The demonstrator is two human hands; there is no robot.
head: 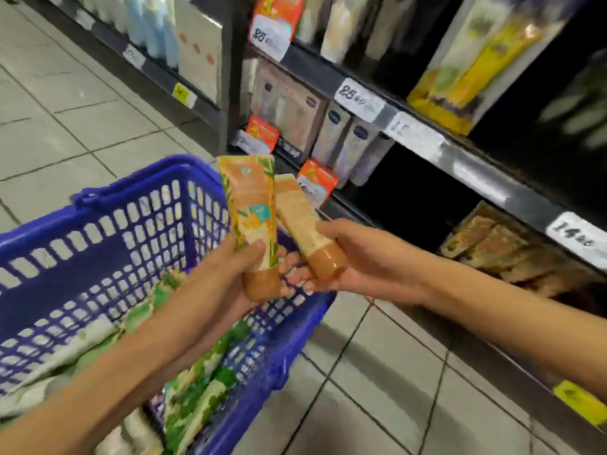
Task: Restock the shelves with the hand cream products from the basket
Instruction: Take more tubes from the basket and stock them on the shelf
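Observation:
My left hand (241, 267) grips an orange hand cream tube (251, 205) by its cap end, printed front toward me, above the blue basket (108, 221). My right hand (348, 257) holds a second orange tube (300, 218) by its cap, back side showing, right beside the first one. Both tubes stand tilted with caps down. Green-patterned tubes (197, 382) lie in the basket. More orange tubes (492, 244) lie on the low shelf at right.
Dark shelving (427, 139) runs along the right with white price tags (358, 96) and orange promo tags (317, 182). Grey-white boxed products (341, 142) fill the lower middle shelf; yellow packs (466, 77) stand higher. Tiled floor (65, 103) spreads to the left and below.

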